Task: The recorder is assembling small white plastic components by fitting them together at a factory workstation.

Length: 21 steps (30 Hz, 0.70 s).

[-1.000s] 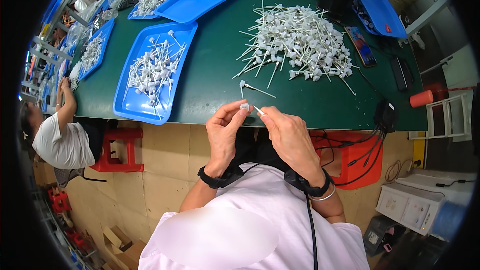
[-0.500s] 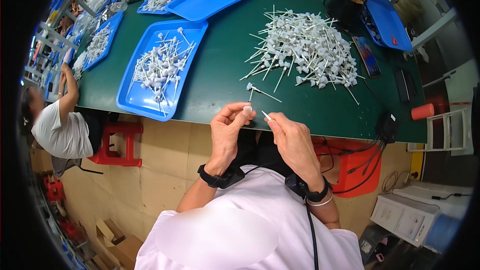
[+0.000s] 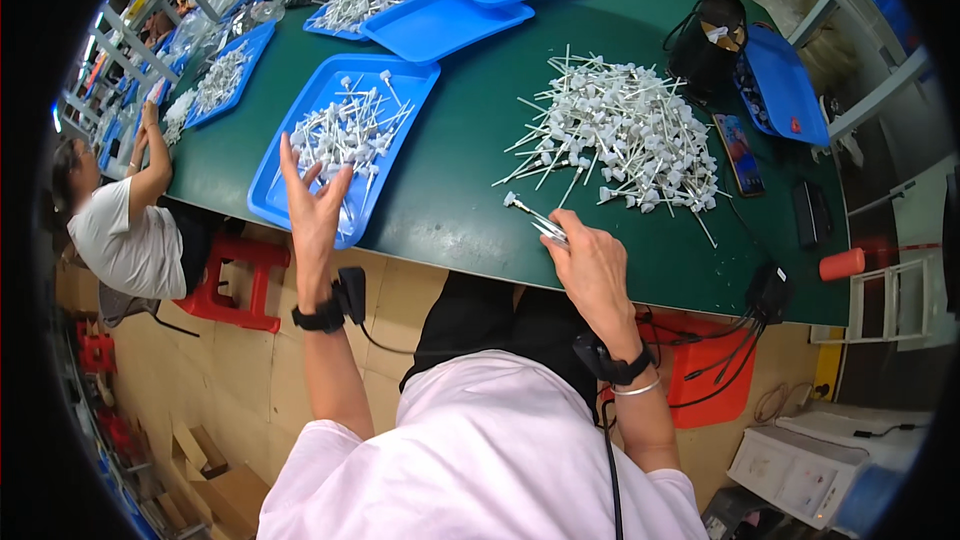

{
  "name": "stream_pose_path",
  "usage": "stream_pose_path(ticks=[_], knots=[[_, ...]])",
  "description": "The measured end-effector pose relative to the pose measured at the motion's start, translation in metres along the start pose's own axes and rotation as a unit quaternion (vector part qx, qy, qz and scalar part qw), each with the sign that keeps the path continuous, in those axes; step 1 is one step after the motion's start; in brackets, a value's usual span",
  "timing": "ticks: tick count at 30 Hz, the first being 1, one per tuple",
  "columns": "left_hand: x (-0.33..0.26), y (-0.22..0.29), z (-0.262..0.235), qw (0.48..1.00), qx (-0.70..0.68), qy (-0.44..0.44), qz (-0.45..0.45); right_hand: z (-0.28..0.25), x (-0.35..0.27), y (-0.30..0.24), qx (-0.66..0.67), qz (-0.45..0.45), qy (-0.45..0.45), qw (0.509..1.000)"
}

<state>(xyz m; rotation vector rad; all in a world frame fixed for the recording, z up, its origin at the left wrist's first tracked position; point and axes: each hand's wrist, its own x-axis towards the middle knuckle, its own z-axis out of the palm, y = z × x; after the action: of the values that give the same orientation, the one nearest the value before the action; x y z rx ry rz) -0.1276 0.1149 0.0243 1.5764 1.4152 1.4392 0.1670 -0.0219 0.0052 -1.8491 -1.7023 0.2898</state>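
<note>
— Left hand (image 3: 312,202)? Raised, palm open, fingers spread and pointing up, hanging over the near edge of the bench. Forearm upright, dark band on the wrist.

— And right hand (image 3: 592,265)? Lower, at the near edge of the bench, knuckles up, fingers curled in a loose pinch toward the left. Forearm slanting back to the body, dark band and a thin bangle at the wrist.

Bright, even light (edges perhaps blurred)

Dark green surface (image 3: 470,190); bright blue tray (image 3: 300,155); white stemmed parts (image 3: 625,135); red stool (image 3: 240,285); black bag (image 3: 710,40).
</note>
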Motion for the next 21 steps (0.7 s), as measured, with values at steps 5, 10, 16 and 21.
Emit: stream_pose_path(ticks=[5,10,16,21], knots=[[-0.053,0.003,0.032,0.999,-0.037,0.015,0.016,0.025,0.029,-0.001,-0.074,-0.007,-0.061,0.995],[-0.085,0.005,0.069,0.977,-0.127,-0.162,-0.046,0.039,0.03,0.013,-0.005,-0.058,-0.019,0.998],[-0.085,0.025,0.071,0.882,-0.241,-0.358,-0.191,0.0,0.01,0.003,0.363,0.08,-0.235,0.898],[-0.091,0.025,0.068,0.809,-0.341,-0.417,-0.236,0.001,0.005,0.006,0.404,0.069,-0.246,0.878]])
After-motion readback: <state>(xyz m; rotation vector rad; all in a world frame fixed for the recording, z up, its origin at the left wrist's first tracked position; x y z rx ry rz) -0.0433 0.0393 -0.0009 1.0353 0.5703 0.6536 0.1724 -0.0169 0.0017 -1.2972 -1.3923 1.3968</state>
